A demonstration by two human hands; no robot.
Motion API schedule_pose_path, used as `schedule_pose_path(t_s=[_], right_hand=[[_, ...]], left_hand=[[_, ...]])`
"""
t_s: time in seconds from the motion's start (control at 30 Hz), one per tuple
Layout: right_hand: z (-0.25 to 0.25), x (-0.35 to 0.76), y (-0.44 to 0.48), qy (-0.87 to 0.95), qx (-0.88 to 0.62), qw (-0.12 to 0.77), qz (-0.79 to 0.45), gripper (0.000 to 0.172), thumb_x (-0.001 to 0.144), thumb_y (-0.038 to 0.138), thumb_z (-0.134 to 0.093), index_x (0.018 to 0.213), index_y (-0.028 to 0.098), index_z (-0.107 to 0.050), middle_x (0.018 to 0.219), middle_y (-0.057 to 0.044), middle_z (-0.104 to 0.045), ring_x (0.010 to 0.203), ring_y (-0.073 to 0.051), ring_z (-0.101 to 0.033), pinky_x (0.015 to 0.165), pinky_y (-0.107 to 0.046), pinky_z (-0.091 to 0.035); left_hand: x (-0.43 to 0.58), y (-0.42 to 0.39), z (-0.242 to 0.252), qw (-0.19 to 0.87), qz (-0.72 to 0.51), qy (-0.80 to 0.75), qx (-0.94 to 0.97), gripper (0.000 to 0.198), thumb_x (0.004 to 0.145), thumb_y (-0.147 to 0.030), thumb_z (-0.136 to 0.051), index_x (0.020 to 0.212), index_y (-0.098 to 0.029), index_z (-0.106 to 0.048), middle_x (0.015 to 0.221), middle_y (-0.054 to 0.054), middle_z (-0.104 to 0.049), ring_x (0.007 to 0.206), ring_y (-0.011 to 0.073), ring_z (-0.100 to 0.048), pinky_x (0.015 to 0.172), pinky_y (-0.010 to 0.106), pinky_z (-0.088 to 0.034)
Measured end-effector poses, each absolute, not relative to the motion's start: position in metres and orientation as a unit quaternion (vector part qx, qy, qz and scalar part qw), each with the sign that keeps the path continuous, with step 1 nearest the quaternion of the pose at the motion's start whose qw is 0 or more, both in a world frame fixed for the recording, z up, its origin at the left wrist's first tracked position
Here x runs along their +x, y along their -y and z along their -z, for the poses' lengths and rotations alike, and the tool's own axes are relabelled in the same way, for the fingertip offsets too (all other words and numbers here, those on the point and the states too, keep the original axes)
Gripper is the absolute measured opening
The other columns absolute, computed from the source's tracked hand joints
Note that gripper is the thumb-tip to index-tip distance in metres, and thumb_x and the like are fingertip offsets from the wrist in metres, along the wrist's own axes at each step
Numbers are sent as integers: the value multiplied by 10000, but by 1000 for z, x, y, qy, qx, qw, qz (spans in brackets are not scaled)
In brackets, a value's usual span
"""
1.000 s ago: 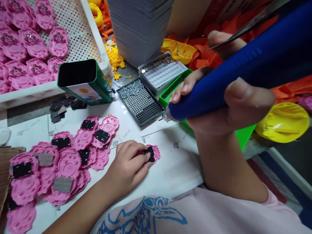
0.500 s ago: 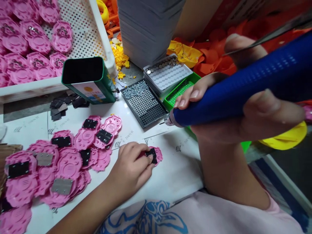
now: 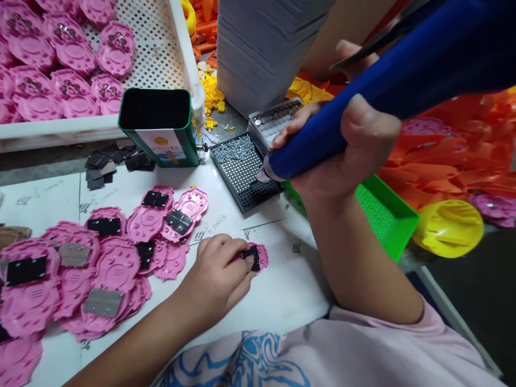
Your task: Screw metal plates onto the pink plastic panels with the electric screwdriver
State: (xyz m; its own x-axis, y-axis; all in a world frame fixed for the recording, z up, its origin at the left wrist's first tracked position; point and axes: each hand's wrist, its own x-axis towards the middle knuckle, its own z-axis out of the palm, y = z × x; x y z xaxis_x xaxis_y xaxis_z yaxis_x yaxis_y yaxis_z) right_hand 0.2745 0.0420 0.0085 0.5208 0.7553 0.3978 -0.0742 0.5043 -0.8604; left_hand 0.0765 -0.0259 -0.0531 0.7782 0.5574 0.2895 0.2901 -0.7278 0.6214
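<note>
My left hand [image 3: 215, 278] lies on the white sheet with its fingers pressed down on a pink plastic part [image 3: 260, 256] that carries a small black plate [image 3: 253, 254]. My right hand [image 3: 342, 148] is wrapped round a blue electric screwdriver [image 3: 374, 91]. The screwdriver's tip [image 3: 261, 176] points down onto the black screw tray [image 3: 242, 169], which holds several small screws at its far end. A heap of pink parts [image 3: 92, 258] with black and grey plates lies to the left of my left hand.
A green tin [image 3: 161, 126] stands open behind the heap, with loose black plates [image 3: 108, 164] beside it. A white perforated crate [image 3: 161, 59] holds more pink parts. A grey stack [image 3: 266, 48], a green tray [image 3: 382, 212], a yellow part [image 3: 449, 228] and orange parts [image 3: 455, 145] fill the right side.
My right hand has swung the blue screwdriver left and down, so its tip now sits over the black screw tray. My left hand has stayed on the pink part.
</note>
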Motion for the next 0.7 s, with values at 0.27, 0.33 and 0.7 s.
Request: schedule_pose_path(t_s=[0.27,0.33,0.7], right_hand=[[-9,272,-41,388,-416,767,-296,229,664,305,-586,884,273,-532,520,79,-546,434,-148,-568,424,-290,-426],[-10,271,-42,382,-420,765,-302,262,636,309,-587,892,281,-539,492,94,-549,411,-141,-553,419,-293,-427],[-8,271,-45,403,-452,743,-285,169,620,367,-582,651,290,-435,505,52,-524,439,-162,-535,438,-337,-421]], left_hand=[[75,26,56,290,-239,-240,895,97,928,-147,-588,881,-168,-670,1032,69,-693,936,220,-562,841,387,-426],[76,26,55,292,-242,-238,894,102,929,-144,-586,872,-169,-667,1026,68,-692,935,217,-562,841,383,-424],[76,26,56,293,-244,-237,894,112,933,-158,-577,894,-176,-681,1015,73,-698,930,224,-574,829,393,-445]])
